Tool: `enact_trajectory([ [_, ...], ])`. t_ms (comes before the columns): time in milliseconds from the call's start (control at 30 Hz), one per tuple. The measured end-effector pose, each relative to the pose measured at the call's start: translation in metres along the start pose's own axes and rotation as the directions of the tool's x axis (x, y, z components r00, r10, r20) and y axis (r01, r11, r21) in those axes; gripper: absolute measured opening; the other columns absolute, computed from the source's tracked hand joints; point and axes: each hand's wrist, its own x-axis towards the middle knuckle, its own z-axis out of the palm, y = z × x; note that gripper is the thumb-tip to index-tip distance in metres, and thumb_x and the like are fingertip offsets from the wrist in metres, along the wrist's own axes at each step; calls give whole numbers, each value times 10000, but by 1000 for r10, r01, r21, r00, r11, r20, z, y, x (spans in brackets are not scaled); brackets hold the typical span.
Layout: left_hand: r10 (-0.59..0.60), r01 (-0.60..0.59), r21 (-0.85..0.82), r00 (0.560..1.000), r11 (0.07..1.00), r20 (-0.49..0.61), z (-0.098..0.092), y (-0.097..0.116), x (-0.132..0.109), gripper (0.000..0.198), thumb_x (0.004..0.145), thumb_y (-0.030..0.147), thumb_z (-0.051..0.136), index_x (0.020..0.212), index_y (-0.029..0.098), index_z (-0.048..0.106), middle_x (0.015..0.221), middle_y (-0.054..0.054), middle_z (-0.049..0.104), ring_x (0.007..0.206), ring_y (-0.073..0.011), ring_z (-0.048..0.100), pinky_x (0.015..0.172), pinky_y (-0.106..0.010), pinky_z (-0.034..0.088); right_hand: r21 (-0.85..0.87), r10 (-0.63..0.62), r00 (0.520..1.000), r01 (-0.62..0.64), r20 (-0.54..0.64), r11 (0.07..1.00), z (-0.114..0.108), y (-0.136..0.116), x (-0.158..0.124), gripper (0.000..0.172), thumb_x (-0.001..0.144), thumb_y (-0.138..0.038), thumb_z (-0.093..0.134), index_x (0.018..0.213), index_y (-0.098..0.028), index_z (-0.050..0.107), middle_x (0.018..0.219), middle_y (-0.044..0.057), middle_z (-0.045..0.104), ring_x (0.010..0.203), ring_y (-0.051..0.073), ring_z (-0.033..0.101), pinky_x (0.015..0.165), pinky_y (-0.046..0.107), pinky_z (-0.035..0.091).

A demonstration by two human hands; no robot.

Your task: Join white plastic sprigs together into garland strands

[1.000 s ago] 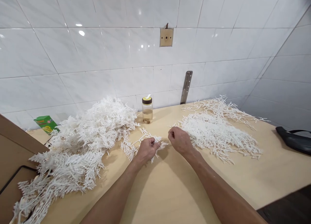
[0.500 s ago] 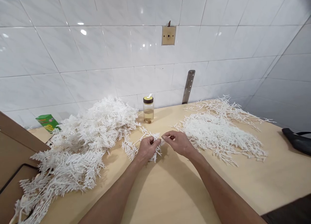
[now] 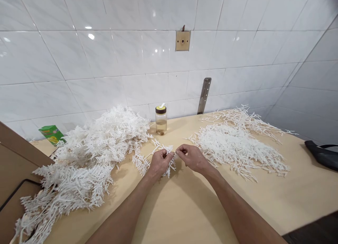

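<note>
My left hand point(image 3: 160, 162) is closed on a white branching plastic sprig point(image 3: 169, 169), whose tips spread out below and behind the fingers. Close beside it, my right hand point(image 3: 192, 157) is pinched, thumb against forefinger, right at the left fingertips. Whatever lies in that pinch is too small to make out. More white branches point(image 3: 141, 162) lie on the table just left of the left hand. A large heap of white sprigs point(image 3: 105, 141) rises further left, and a flatter pile of them point(image 3: 235, 148) spreads to the right of my right hand.
A lidded jar of yellowish liquid point(image 3: 161, 126) stands behind my hands. Thinner, sparser branches point(image 3: 245, 119) lie at the back right. A green box point(image 3: 52, 134) and a brown cardboard panel point(image 3: 22, 170) are at left. A black object point(image 3: 323, 154) sits at the right edge. The tiled wall bounds the table.
Both hands stay almost in place; the right hand has dipped very slightly, its fingertips still beside the left ones. The view has shifted a little.
</note>
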Motion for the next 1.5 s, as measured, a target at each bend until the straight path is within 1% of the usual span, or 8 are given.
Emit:
enact_trajectory([
  [200,19,-20,67,1000,998,21,5,-1,0,407,744,477,578,565,205,334,549,62,283,527,-87,276,494,-234,206,-306,-78,994,52,-73,951,17,2,2,195,918,-216,438,841,-181,614,851,60,662,764,167,591,674,266,394],
  [333,39,-41,40,998,998,46,7,-1,-3,435,760,504,575,575,207,316,550,67,255,520,-81,252,488,-231,196,-415,8,976,-101,-219,904,11,17,9,178,914,-168,435,826,-174,589,874,84,646,759,177,573,682,278,369],
  [500,-8,10,-55,999,998,40,8,-3,-4,467,760,540,582,584,214,298,537,74,239,497,-71,224,466,-227,183,-291,111,866,-281,-487,914,-22,45,11,132,848,-177,477,831,-184,608,795,67,643,745,205,570,701,304,380],
  [633,-5,6,-75,1000,997,16,8,-6,-3,473,767,544,587,588,211,304,530,75,249,496,-71,239,472,-223,190,-269,54,772,-284,-633,920,-38,47,9,195,804,-180,494,921,-149,648,980,134,647,705,202,574,731,344,415],
  [733,15,-16,-71,1000,997,-12,9,-6,-3,475,781,549,579,584,208,312,531,72,264,500,-74,256,483,-224,208,-160,47,845,-155,-533,975,-34,33,8,219,841,-284,516,920,-163,680,992,121,685,636,175,583,736,344,455],
  [867,64,-68,-51,995,996,-71,9,-3,-5,456,787,554,573,585,198,370,544,61,319,519,-83,295,497,-225,237,6,-60,988,61,-144,998,-15,10,5,254,865,-386,531,888,-215,717,925,56,737,757,183,646,735,303,489],
  [1067,63,-69,-68,994,995,-94,10,-2,-4,459,766,548,600,579,197,371,538,67,307,517,-80,280,501,-221,240,26,-37,999,37,29,999,-2,1,1,241,840,-355,553,861,-189,726,772,31,729,670,162,623,662,281,469],
  [1500,77,-73,42,993,996,-92,12,-1,-5,383,798,473,552,600,204,365,563,62,320,541,-96,298,523,-238,242,12,46,999,-46,-3,999,-1,-2,1,202,804,-292,534,780,-190,706,709,15,709,607,152,608,577,254,438],
])
